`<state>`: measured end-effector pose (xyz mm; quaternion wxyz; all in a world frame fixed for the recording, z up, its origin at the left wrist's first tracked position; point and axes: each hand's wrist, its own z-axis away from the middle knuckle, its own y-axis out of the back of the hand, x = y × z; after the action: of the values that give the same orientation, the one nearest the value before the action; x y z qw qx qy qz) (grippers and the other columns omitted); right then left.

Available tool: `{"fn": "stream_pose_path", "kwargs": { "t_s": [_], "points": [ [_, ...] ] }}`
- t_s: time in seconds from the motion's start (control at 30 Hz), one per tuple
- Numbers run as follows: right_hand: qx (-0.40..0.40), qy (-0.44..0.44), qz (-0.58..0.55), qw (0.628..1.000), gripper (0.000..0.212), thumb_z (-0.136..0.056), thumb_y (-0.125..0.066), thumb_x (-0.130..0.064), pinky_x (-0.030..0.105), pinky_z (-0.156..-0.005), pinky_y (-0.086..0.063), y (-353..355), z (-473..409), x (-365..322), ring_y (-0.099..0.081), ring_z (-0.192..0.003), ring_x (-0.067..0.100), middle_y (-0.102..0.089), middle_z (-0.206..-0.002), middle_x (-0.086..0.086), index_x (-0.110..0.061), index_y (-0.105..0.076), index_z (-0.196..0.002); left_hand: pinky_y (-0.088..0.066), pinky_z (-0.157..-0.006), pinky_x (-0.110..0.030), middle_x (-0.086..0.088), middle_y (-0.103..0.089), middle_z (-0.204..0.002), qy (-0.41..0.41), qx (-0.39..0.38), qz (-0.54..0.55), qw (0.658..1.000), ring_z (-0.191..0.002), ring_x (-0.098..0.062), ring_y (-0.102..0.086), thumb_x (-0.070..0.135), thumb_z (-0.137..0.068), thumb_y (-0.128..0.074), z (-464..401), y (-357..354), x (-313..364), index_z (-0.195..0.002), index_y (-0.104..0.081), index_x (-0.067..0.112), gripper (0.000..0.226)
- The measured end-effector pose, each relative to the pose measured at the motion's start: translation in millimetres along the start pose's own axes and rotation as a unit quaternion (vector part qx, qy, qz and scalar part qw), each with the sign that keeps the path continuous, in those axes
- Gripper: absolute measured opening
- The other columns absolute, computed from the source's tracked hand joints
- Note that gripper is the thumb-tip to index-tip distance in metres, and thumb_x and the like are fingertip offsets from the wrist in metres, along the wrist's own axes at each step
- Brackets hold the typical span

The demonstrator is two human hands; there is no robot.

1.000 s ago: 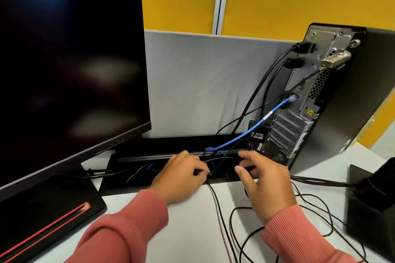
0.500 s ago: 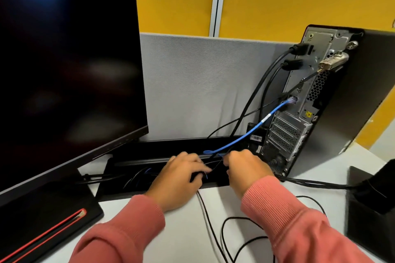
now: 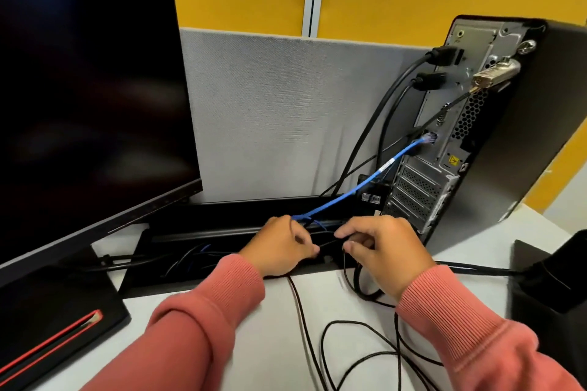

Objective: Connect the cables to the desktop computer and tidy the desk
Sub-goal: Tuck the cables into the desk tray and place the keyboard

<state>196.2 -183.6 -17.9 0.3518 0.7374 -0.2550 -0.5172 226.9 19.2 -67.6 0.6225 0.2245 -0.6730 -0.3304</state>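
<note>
Both hands work over the cable tray [image 3: 222,233], left hand [image 3: 279,246] and right hand [image 3: 386,247] fingers pinching a thin black cable [image 3: 327,243] taut, probably to tuck the slack away.

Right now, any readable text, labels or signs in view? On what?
No words or numbers can be read.
Yellow warning triangle sticker on the rear panel of the desktop tower: a sign only, its symbol too small to make out.
White tag on the blue network cable: print too small.
Barcode label at the tower's base: blurred, unreadable.

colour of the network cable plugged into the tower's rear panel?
Blue; the network cable shows clearly in the head view, running to the tower.
</note>
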Motion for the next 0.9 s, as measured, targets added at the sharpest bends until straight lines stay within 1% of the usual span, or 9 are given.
{"fn": "stream_pose_path", "kwargs": {
  "t_s": [0.07,0.17,0.27,0.37,0.43,0.53,0.63,0.73,0.9],
  "points": [
    [0.017,0.014,-0.027,0.999,0.027,-0.088,-0.075,-0.008,0.006,-0.071,-0.045,0,4,4,-0.062,-0.075,0.002,-0.070,-0.076,-0.013,-0.033,-0.079,-0.097,-0.055,-0.073,-0.028,0.019,-0.063,-0.060,0.027,-0.002,-0.077,0.997,-0.069,-0.007,-0.064,0.036,-0.086,-0.076,-6,0,-9,-0.066,-0.073,0.025,0.023],
    [0.031,0.037,-0.059,0.997,0.029,-0.087,-0.074,-0.004,0.006,-0.072,-0.045,-1,8,8,-0.063,-0.079,0.002,-0.071,-0.077,-0.011,-0.030,-0.080,-0.097,-0.047,-0.070,-0.030,-0.003,-0.067,-0.092,0.090,0.002,-0.183,0.979,-0.078,-0.026,-0.059,0.031,-0.097,-0.053,-11,-2,4,-0.095,-0.067,0.014,0.022],
    [0.037,0.055,-0.074,0.995,0.031,-0.087,-0.073,-0.002,0.013,-0.073,-0.050,-4,10,11,-0.065,-0.079,0.005,-0.072,-0.080,-0.011,-0.030,-0.080,-0.097,-0.037,-0.052,-0.023,-0.003,-0.063,-0.072,0.120,0.025,-0.163,0.979,-0.060,-0.022,-0.053,0.025,-0.093,-0.049,-17,-13,11,-0.089,-0.066,0.010,0.023],
    [0.046,0.065,-0.081,0.994,0.036,-0.086,-0.072,-0.001,0.015,-0.075,-0.051,-4,12,11,-0.065,-0.081,0.008,-0.070,-0.082,-0.011,-0.032,-0.079,-0.101,-0.043,-0.055,-0.024,-0.003,-0.067,-0.063,0.129,-0.005,-0.103,0.986,-0.059,-0.027,-0.058,0.028,-0.076,-0.056,-16,-8,12,-0.076,-0.069,0.013,0.020],
    [0.055,0.077,-0.091,0.991,0.039,-0.086,-0.072,0.000,0.013,-0.077,-0.049,-2,16,11,-0.065,-0.085,0.007,-0.070,-0.086,-0.013,-0.033,-0.079,-0.106,-0.046,-0.062,-0.025,0.004,-0.068,-0.065,0.073,-0.123,-0.150,0.978,-0.070,-0.028,-0.065,0.035,-0.072,-0.060,-15,14,10,-0.073,-0.070,0.019,0.019],
    [0.067,0.098,-0.086,0.989,0.042,-0.088,-0.069,-0.002,0.014,-0.078,-0.048,0,23,10,-0.064,-0.093,0.005,-0.069,-0.092,-0.017,-0.034,-0.077,-0.114,-0.052,-0.087,-0.021,0.019,-0.076,-0.084,-0.033,-0.185,-0.139,0.972,-0.089,-0.001,-0.069,0.032,-0.095,-0.070,-7,36,-3,-0.093,-0.082,0.023,0.015],
    [0.126,0.123,-0.095,0.980,0.039,-0.087,-0.067,0.002,0.016,-0.075,-0.047,-1,29,10,-0.064,-0.093,0.010,-0.066,-0.091,-0.017,-0.031,-0.076,-0.105,-0.055,-0.092,-0.026,0.020,-0.077,-0.100,-0.120,-0.015,-0.105,0.987,-0.095,0.006,-0.068,0.028,-0.095,-0.071,15,42,-20,-0.106,-0.081,0.029,0.015],
    [0.167,0.133,-0.055,0.975,0.028,-0.087,-0.062,-0.002,0.027,-0.070,-0.051,-2,33,8,-0.061,-0.086,0.010,-0.062,-0.088,-0.016,-0.029,-0.071,-0.091,-0.053,-0.089,-0.032,0.023,-0.064,-0.107,-0.151,0.145,-0.143,0.967,-0.100,0.002,-0.061,0.034,-0.094,-0.065,37,38,-32,-0.114,-0.072,0.036,0.022],
    [0.041,0.214,0.160,0.963,0.031,-0.074,-0.058,-0.014,0.032,-0.072,-0.053,-12,38,-21,-0.059,-0.087,0.016,-0.061,-0.093,-0.013,-0.030,-0.072,-0.098,-0.028,-0.121,-0.034,0.024,-0.023,-0.164,-0.092,-0.040,-0.236,0.967,-0.148,-0.005,-0.027,0.062,-0.101,-0.024,53,15,-25,-0.152,-0.036,0.051,0.054]
  ]
}}
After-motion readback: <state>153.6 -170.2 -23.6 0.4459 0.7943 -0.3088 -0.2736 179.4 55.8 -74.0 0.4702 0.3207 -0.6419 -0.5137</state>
